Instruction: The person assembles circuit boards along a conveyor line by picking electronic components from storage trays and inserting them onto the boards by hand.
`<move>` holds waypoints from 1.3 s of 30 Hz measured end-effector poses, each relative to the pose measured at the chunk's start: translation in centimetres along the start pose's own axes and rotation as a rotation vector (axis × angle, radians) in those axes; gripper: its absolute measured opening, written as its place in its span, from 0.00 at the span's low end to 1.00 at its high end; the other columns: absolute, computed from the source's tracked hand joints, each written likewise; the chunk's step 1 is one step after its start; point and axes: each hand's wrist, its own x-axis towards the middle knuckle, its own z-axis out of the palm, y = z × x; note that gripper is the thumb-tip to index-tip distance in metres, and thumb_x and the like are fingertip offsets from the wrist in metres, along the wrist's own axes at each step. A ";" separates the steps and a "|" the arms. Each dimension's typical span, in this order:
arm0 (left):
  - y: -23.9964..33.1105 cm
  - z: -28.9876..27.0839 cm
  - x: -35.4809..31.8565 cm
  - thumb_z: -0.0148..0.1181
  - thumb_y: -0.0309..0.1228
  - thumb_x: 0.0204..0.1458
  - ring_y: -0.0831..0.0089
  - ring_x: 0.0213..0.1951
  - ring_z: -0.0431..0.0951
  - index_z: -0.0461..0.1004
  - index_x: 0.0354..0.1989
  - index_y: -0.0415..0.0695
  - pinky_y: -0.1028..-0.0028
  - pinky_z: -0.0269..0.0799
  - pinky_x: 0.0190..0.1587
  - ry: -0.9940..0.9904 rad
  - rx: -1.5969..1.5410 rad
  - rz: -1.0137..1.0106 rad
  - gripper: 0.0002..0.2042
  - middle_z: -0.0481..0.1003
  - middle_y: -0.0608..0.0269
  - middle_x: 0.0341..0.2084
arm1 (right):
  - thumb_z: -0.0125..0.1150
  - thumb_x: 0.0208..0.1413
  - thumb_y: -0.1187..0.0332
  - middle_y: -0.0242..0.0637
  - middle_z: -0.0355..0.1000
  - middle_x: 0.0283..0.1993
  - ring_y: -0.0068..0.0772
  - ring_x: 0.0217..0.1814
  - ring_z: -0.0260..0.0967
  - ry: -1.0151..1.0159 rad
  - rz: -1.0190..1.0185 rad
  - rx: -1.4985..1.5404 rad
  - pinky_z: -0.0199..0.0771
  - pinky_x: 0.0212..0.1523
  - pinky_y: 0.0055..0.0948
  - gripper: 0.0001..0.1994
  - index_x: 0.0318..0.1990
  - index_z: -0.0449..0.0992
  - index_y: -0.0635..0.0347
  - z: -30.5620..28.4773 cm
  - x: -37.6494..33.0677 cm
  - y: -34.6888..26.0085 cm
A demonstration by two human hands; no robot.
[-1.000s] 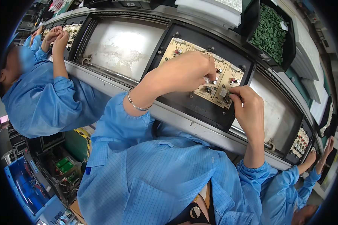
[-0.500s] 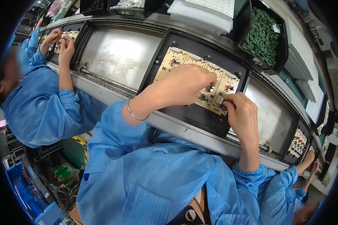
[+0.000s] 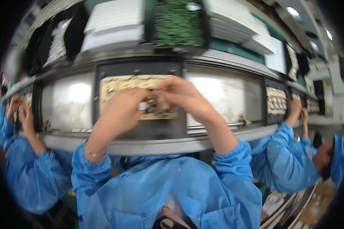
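Observation:
A tan circuit board panel (image 3: 120,83) with small components lies in a black carrier (image 3: 156,129) on the line in front of me. Over its middle, my left hand (image 3: 124,107) is curled, with its fingertips drawn together. Close beside it, my right hand (image 3: 185,97) bends inward over the panel's right part, thumb and fingers closed. The two sets of fingertips nearly meet. Motion blur hides whatever small thing they hold, if any. Part of the panel is covered by both hands.
Beyond the rail stands a black bin (image 3: 179,51) of green disc-like parts. White trays are stacked left (image 3: 114,19) and right (image 3: 233,19) of it. Co-workers in blue sit on my left (image 3: 36,175) and right (image 3: 290,160), hands at other boards (image 3: 276,101).
My view has swung right and levelled. My hands have come together over the panel; my right hand has left the panel's lower right edge.

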 end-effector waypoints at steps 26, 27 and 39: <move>-2.0 -4.8 -0.6 0.75 0.24 0.41 0.54 0.40 0.80 0.77 0.45 0.41 0.62 0.74 0.44 0.072 -0.072 -0.027 0.20 0.79 0.52 0.37 | 0.67 0.56 0.72 0.43 0.82 0.36 0.27 0.34 0.80 0.131 -0.112 -0.092 0.79 0.36 0.23 0.28 0.63 0.66 0.68 4.7 2.8 -3.5; -2.1 -4.8 -1.0 0.75 0.24 0.41 0.54 0.40 0.80 0.77 0.45 0.41 0.62 0.74 0.44 0.075 -0.069 -0.043 0.20 0.79 0.52 0.37 | 0.69 0.54 0.72 0.42 0.81 0.34 0.27 0.31 0.79 0.137 -0.104 -0.242 0.79 0.36 0.24 0.24 0.57 0.70 0.68 5.0 3.0 -3.3; -5.0 -5.1 -1.3 0.70 0.28 0.51 0.58 0.38 0.83 0.78 0.40 0.42 0.61 0.77 0.41 0.396 -0.099 0.024 0.10 0.81 0.58 0.35 | 0.65 0.54 0.82 0.31 0.81 0.35 0.15 0.35 0.76 0.311 -0.153 -0.785 0.74 0.35 0.20 0.10 0.43 0.82 0.65 6.2 2.4 -2.6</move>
